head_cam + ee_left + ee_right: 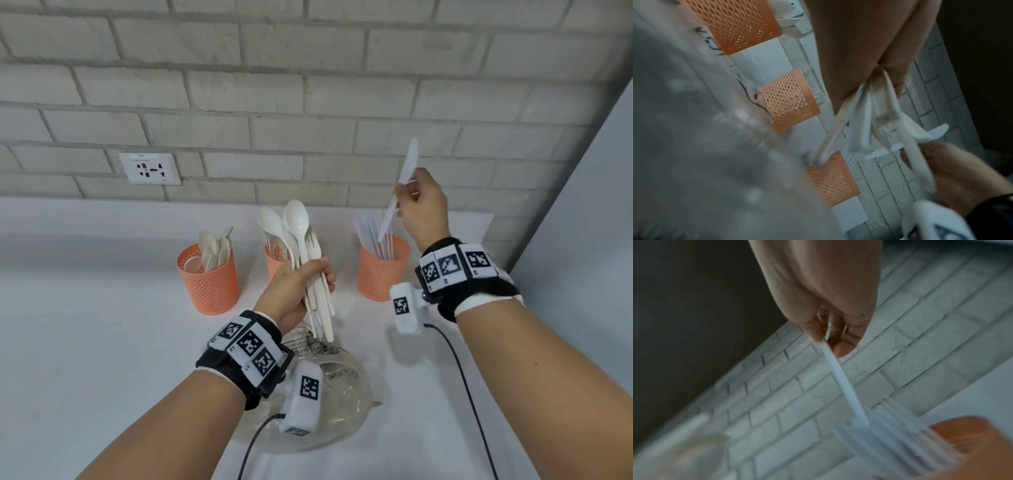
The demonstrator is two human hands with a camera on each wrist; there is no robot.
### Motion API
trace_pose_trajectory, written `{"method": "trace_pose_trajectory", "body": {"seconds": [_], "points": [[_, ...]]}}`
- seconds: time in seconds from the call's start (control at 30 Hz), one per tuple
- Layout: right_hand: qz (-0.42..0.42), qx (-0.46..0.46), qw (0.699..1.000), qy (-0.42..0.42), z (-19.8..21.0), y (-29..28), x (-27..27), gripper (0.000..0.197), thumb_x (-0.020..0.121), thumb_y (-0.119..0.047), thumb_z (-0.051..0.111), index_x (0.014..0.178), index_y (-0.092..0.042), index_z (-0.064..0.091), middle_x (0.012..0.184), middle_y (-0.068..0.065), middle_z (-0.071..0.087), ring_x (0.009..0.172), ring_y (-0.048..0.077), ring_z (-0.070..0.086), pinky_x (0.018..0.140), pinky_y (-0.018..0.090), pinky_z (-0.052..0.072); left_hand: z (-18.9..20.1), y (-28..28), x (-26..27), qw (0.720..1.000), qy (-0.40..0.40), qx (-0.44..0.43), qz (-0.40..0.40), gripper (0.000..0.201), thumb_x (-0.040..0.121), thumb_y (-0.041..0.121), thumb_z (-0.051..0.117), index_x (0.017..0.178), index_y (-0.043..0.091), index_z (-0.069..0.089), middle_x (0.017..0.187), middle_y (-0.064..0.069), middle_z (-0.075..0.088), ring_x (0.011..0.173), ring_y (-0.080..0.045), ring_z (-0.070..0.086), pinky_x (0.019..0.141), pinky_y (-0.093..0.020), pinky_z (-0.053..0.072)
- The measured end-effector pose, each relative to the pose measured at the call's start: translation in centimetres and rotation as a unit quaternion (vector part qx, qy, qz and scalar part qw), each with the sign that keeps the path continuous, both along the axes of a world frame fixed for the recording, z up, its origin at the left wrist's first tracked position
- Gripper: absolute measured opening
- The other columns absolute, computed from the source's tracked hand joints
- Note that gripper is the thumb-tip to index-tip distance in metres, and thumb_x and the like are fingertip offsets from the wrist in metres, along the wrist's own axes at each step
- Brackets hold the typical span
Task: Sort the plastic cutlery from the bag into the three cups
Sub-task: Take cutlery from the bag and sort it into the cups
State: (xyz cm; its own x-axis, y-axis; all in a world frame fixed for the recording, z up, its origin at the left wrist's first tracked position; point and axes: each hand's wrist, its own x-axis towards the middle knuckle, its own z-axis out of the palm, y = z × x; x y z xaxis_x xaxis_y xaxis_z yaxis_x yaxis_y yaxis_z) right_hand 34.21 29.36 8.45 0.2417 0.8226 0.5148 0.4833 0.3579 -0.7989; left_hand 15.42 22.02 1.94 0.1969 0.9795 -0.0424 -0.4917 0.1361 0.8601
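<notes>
- Head view: the left hand (294, 291) grips a bundle of white cutlery (308, 267), spoon bowls up, above the clear bag (346, 387) on the white counter (102, 325). The bag's black print is too small to read. The right hand (423, 205) pinches a white knife (399, 188) over the right cup (382, 270); the left cup (210, 279) holds spoons, and the middle cup (275, 262) is partly hidden. The wall socket (149, 168) carries tiny unreadable lettering.
- Left wrist view: fingers curl round the bundle; three orange mesh cups stand in a row.
- Right wrist view: blurred; thumb and fingertips (842, 348) pinch the knife above the knives in the cup.
</notes>
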Motion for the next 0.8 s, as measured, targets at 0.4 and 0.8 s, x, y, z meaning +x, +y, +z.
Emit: {"method": "trace_pose_trajectory", "body": {"seconds": [0.4, 0.8], "points": [[-0.063, -0.217, 0.915, -0.334, -5.4, 1.4, 0.6, 0.032, 0.093, -0.015, 0.042, 0.119, -0.005, 0.057, 0.129, 0.018, 0.046, 0.12, 0.036, 0.036, 0.098, 0.042, 0.03, 0.1, -0.2, 0.0, 0.998, 0.045, 0.023, -0.043, 0.005, 0.088, 0.006, 0.057, 0.089, 0.011, 0.058, 0.061, 0.001, 0.057, 0.049, -0.01, 0.053, 0.052, -0.022, 0.048], [0.221, -0.132, 0.961, -0.098, -0.4, -5.0, -7.3, 0.072, 0.079, -0.048, 0.064, 0.139, -0.021, 0.034, 0.107, -0.003, 0.053, 0.09, 0.011, 0.053, 0.078, 0.024, 0.043, 0.2, -0.2, 0.5, 0.959, 0.206, 0.134, 0.143, 0.031, 0.084, -0.004, 0.06, 0.094, 0.025, 0.06, 0.088, -0.01, 0.066, 0.074, -0.018, 0.061, 0.068, -0.028, 0.055]]}}
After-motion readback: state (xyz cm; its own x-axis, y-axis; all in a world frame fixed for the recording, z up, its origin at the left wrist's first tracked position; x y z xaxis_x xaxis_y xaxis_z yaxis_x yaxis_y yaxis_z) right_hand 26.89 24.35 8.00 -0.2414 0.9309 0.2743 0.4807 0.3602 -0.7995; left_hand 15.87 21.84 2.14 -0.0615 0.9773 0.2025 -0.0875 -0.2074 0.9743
